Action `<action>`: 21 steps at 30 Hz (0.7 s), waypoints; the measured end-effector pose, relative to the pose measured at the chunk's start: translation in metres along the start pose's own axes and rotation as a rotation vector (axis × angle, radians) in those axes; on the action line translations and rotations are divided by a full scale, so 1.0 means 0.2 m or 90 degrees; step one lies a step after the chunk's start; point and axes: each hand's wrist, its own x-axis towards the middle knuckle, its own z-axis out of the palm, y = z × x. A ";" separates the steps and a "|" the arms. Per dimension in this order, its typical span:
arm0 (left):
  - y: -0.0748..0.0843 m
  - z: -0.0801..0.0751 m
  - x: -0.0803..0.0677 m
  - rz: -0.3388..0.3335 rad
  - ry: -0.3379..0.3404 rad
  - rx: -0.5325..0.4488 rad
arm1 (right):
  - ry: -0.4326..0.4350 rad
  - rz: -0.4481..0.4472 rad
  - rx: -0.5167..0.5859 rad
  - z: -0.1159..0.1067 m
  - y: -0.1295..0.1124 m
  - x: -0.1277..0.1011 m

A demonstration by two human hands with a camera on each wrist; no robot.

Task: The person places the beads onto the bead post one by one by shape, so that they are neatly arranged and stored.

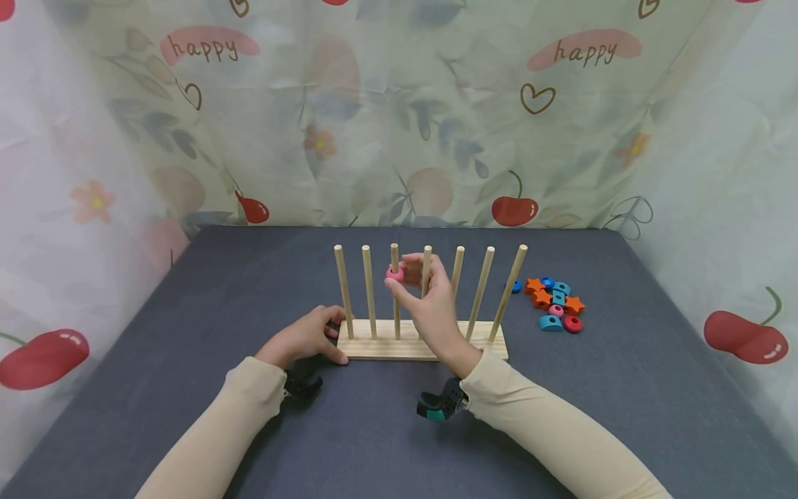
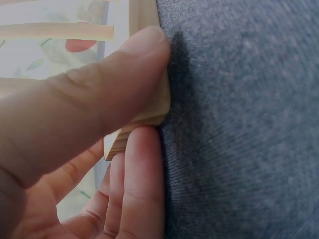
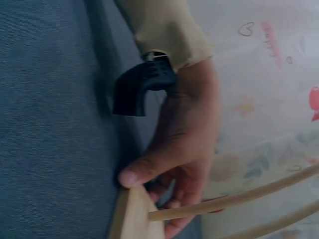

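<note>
A wooden peg stand (image 1: pixel 393 352) with several upright rods stands on the dark cloth. My left hand (image 1: pixel 312 338) grips the left end of its base, thumb (image 2: pixel 124 74) along the front edge and fingers at the end face. The same left hand (image 3: pixel 184 144) shows in the right wrist view. My right hand (image 1: pixel 433 312) pinches a round pink bead (image 1: pixel 395 275) between thumb and fingers, around the upper part of the third rod from the left. The fourth rod (image 1: pixel 427 270) passes in front of the right fingers.
Right of the stand lies a loose group of orange star beads (image 1: pixel 541 299), blue half-round beads (image 1: pixel 551 323), a red bead (image 1: pixel 573 324) and another pink bead (image 1: pixel 556 311). A printed curtain (image 1: pixel 386 125) hangs behind the table.
</note>
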 end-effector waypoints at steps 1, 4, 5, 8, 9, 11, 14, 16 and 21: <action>0.00 0.00 0.00 -0.003 0.000 0.002 | 0.000 0.006 -0.002 0.00 0.01 -0.01; 0.00 0.00 0.00 -0.008 0.000 0.003 | -0.004 0.029 -0.013 0.00 0.04 -0.03; 0.00 0.00 0.00 -0.008 0.000 0.004 | -0.006 0.036 -0.016 -0.01 0.05 -0.04; -0.01 0.01 0.00 -0.009 0.000 0.003 | -0.017 0.056 -0.024 -0.01 0.08 -0.06; -0.01 0.01 0.00 -0.010 0.000 0.003 | -0.020 0.061 -0.027 -0.02 0.09 -0.07; 0.00 0.01 0.00 -0.011 -0.001 0.003 | -0.024 0.074 -0.029 -0.02 0.11 -0.08; 0.00 0.01 0.00 -0.013 -0.001 0.005 | -0.030 0.092 -0.033 -0.02 0.13 -0.10; 0.00 0.01 0.00 -0.015 -0.001 0.007 | -0.033 0.105 -0.039 -0.02 0.15 -0.11; 0.00 0.01 0.00 -0.015 -0.002 0.009 | -0.037 0.136 -0.057 -0.02 0.19 -0.13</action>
